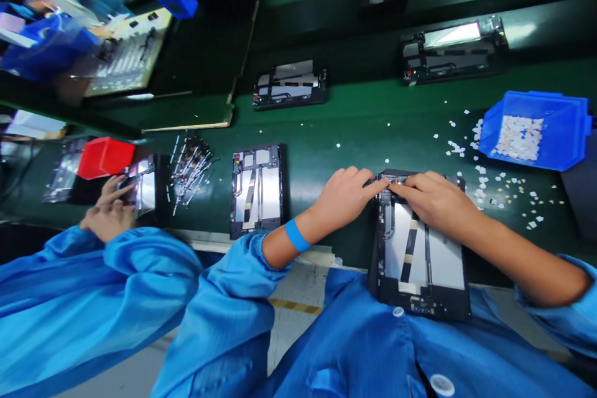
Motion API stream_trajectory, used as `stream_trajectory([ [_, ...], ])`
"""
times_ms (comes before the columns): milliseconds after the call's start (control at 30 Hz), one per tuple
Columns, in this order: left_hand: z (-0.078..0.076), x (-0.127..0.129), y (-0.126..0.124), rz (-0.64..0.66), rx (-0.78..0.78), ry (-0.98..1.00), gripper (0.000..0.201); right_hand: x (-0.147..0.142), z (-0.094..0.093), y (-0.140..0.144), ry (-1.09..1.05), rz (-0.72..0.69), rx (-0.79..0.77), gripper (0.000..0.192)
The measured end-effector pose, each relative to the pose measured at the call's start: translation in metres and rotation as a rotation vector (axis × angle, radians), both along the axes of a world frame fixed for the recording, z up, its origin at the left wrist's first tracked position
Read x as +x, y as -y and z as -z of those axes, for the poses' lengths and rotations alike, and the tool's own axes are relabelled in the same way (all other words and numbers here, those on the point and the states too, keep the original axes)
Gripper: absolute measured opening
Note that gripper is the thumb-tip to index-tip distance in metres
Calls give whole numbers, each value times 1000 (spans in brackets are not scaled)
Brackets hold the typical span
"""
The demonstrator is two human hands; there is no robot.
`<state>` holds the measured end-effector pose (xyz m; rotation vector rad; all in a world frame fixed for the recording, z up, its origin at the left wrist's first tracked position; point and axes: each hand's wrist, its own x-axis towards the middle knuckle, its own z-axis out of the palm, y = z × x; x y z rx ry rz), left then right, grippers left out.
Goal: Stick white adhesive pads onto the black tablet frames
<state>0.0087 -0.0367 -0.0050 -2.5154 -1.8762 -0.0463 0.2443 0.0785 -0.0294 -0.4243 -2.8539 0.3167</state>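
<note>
An opened tablet (443, 255), its inner parts showing, lies in front of me and juts over the bench's near edge. At its top left corner my left hand (347, 196) has its fingers drawn in, the index fingertip pressing on the corner. My right hand (433, 199) lies over the top of the tablet, fingers drawn together, tips meeting the left ones at the same spot. Anything pinched between the fingertips is too small to make out. A blue band (297, 235) circles my left wrist. Another opened tablet (265, 189) lies left of my hands.
A blue bin (559, 130) of small white pieces stands at right, with loose pieces (482, 177) scattered beside it. More opened tablets (291, 84) lie farther back. At left, a co-worker's hands (109, 211) work near a red bin (105, 157) and a pile of thin strips (191, 168).
</note>
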Motion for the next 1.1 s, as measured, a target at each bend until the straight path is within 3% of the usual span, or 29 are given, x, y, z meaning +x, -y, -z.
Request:
stream_trajectory([
  [100, 5, -4, 0, -21, -11, 32, 43, 3, -3, 6, 50, -63, 163, 41],
  [233, 0, -3, 0, 6, 4, 7, 44, -9, -15, 16, 164, -121, 313, 45],
  [300, -5, -1, 0, 10, 3, -15, 43, -15, -20, 16, 184, -123, 287, 45],
  [400, -10, 2, 1, -16, -24, -6, 41, -4, -25, 12, 72, -97, 91, 43],
  [500, -10, 6, 3, -43, -51, 36, 44, 47, -31, 17, -136, 142, -149, 39],
  [600, -9, 8, 3, -26, -60, 42, 49, 123, -34, 32, -370, 677, -355, 25],
  [667, -8, 5, 0, -34, -69, 51, 49, 172, -32, 39, -658, 1094, -538, 17],
  [733, -5, -1, -6, -38, -81, 115, 48, 212, -25, 37, -973, 1391, -699, 25],
  [800, -2, -6, -14, -37, -78, 211, 44, 241, -17, 28, -1144, 1503, -802, 37],
  [867, -3, -7, -19, -56, -58, 269, 43, 259, -9, 16, -1168, 1528, -871, 45],
  [1000, -12, -3, -19, -86, -26, 274, 43, 264, 0, -2, -1223, 1503, -1037, 49],
  [1100, -18, -3, -16, -101, -24, 307, 41, 264, 1, -7, -1264, 1492, -1059, 44],
])
